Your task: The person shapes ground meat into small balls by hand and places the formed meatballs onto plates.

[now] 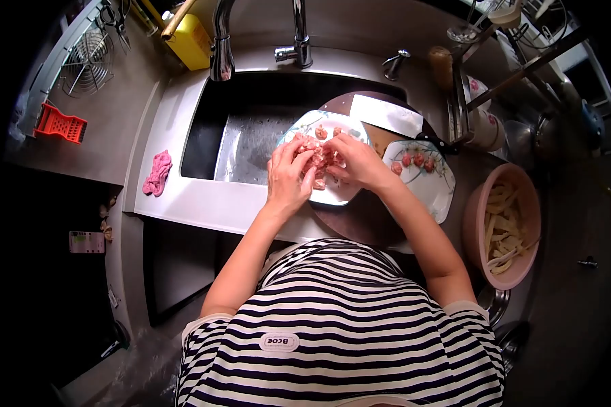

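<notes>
Over a white plate (333, 197) with a patterned rim, both my hands are at a pile of raw minced or chopped meat (317, 155). My left hand (292, 173) curls its fingers around the pile's left side. From the right, my right hand (358, 160) has its fingers bent into the same meat; its fingertips are partly hidden. Small meat pieces (321, 131) lie apart near the plate's far edge. A second floral plate (433, 192), to the right, carries several small meat lumps (418, 159). Under the plates is a round dark chopping board (377, 218).
A cleaver (387, 117) lies at the board's far side, its black handle pointing right. Behind are the sink (241, 152) and faucet (223, 57). A pink basin (474, 254) of pale strips stands right. Left are a pink cloth (157, 173) and red grater (62, 125).
</notes>
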A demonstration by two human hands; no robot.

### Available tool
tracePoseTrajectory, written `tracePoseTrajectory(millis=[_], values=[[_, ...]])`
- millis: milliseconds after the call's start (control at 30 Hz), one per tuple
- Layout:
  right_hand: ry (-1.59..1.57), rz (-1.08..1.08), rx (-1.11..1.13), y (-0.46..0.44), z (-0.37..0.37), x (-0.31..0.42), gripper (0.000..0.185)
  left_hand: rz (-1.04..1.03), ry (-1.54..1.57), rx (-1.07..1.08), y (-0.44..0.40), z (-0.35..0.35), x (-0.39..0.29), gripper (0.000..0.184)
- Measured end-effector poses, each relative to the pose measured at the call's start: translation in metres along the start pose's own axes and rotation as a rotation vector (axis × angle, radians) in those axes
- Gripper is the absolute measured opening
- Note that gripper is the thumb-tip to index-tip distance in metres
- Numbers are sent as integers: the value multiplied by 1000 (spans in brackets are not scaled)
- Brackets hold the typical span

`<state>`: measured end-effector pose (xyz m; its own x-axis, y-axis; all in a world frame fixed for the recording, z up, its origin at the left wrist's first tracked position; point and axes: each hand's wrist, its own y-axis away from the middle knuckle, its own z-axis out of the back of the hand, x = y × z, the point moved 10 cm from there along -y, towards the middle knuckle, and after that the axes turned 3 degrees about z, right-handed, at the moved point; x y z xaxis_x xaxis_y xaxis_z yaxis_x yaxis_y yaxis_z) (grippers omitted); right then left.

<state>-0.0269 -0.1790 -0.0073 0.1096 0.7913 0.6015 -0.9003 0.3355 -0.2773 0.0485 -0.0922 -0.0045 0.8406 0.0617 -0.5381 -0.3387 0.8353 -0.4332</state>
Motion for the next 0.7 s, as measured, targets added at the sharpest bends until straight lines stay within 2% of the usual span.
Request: tracePoseTrajectory(millis=[100,133,200,267,367,433,500,533,567,633,700], values=[[84,109,-142,-5,-5,2,31,8,49,-23,-2,3,0,31],[111,87,-106,-8,-7,0,28,18,84,-42,-3,6,3,29],[-4,-14,-104,-13,-3,-9,25,37,152,-79,-3,12,11,26],[-156,-154,-93,-15,2,-19,17,142,281,-125,-2,23,27,23],[-414,-336,-103,-14,11,-31,17,303,514,-172,3,25,45,16],[-400,-386,-95,-13,11,-39,21,412,705,-163,4,16,59,14],[-246,-310,-15,-13,8,-30,16,440,735,-160,3,14,58,13],[-168,-228,-23,-15,7,-20,20,445,762,-168,3,13,57,13],[-158,-241,42,-11,1,-18,23,452,790,-174,3,10,57,13],[30,-104,-62,-12,3,-2,23,434,802,-152,4,5,55,13],[66,-88,-94,-12,-2,-1,23,464,835,-133,6,1,57,13]])
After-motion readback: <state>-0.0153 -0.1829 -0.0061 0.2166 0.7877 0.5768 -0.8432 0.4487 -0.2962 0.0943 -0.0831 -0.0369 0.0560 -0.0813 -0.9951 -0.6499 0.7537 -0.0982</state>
